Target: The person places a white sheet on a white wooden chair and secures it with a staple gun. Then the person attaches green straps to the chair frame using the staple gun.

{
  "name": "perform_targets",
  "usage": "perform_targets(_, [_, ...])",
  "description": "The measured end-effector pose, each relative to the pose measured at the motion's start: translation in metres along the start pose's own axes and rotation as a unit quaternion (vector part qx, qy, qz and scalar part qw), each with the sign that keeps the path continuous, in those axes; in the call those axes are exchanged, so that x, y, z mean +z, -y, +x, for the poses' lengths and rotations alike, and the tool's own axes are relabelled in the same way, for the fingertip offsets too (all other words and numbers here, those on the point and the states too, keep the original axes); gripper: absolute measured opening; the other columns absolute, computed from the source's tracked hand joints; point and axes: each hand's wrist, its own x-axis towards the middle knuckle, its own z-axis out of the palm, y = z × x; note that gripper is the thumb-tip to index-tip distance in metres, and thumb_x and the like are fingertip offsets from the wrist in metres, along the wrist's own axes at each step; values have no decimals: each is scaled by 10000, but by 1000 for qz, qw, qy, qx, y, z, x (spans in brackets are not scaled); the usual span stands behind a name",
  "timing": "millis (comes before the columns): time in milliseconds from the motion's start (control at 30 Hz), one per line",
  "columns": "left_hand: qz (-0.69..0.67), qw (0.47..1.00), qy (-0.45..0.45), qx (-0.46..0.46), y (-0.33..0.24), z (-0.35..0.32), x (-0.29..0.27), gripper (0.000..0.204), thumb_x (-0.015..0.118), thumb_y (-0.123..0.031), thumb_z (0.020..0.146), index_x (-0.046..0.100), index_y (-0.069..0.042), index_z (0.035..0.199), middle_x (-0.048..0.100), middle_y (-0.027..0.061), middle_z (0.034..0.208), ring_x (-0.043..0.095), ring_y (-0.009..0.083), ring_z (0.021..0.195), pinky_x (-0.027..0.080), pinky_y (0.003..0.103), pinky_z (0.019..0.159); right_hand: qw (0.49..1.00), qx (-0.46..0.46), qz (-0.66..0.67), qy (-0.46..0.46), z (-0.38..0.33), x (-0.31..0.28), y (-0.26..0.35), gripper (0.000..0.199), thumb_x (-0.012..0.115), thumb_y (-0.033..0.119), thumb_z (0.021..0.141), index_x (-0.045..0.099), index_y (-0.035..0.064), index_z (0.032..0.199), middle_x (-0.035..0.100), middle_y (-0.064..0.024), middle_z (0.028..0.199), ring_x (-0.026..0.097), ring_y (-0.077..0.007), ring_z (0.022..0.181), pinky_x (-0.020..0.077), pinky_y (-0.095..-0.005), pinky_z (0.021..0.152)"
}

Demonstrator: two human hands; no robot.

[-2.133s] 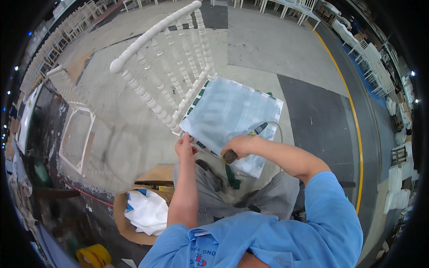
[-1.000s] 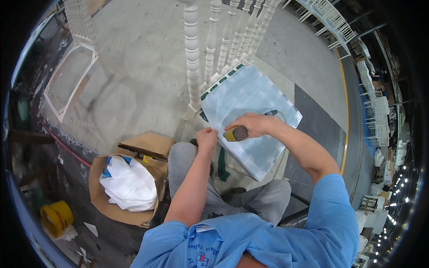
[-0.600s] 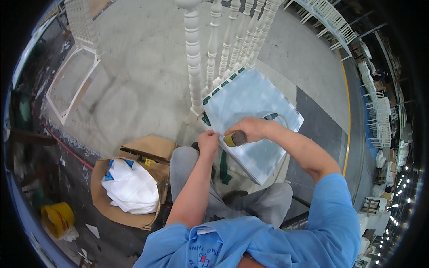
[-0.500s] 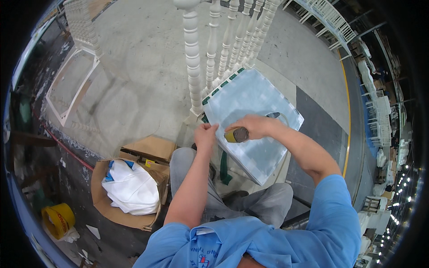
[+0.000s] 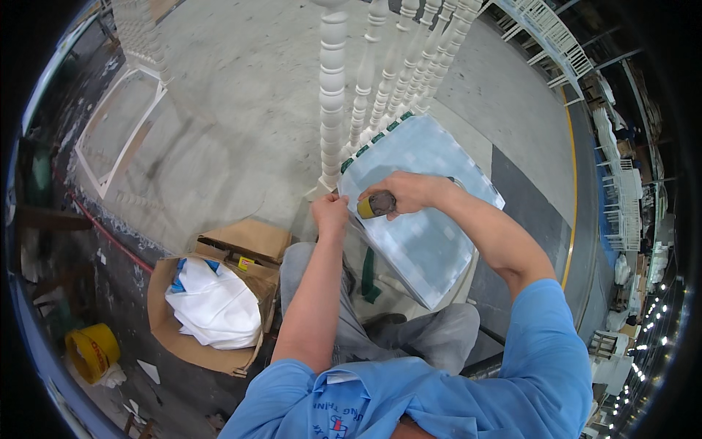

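The white chair point(image 5: 380, 80) lies tipped in front of the seated person, its turned spindles running toward 12 o'clock and its seat, wrapped in clear plastic film point(image 5: 424, 212), resting over the knees at the centre of the view. The right hand point(image 5: 406, 192) is clenched around a dark tool with a yellow end point(image 5: 374, 205), and it presses this tool at the near corner of the seat. The left hand point(image 5: 330, 214) is closed in a pinch on the film edge, touching the seat corner at 9 o'clock of the tool.

I judge 2 risks here. The tool tip is very near the left fingers, so a slip can hit them. Also the film is thin and stretched; too much force at the corner can tear it, or the chair can slide off the knees because only the hands steady it.

Compared with 0.5 s ago, both hands remain at the same corner and the tool stays almost in place; the view only shifts a little. Against 2.1 s ago, the chair now stands more upright in the picture and the cardboard box with white cloth point(image 5: 212, 300) sits at 8 o'clock, closer to the leg.
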Motion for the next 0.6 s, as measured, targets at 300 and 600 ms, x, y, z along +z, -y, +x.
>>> perform_targets(300, [20, 999, 10, -36, -2, 5, -4, 122, 787, -78, 843, 683, -17, 822, 617, -1, 753, 540, 124, 668, 412, 314, 580, 999, 53, 6, 6, 16, 2, 1, 696, 857, 72, 744, 604, 165, 1385, 738, -132, 1140, 685, -326, 1059, 539, -416, 918])
perform_targets(600, [-51, 993, 21, -100, -13, -16, -8, 190, 782, -198, 884, 680, -48, 939, 584, -13, 749, 487, 126, 560, 402, 332, 509, 833, 155, 528, -54, -55, 30, -90, 411, 838, 192, 838, 669, 39, 1179, 692, -58, 955, 618, -123, 673, 528, -315, 622])
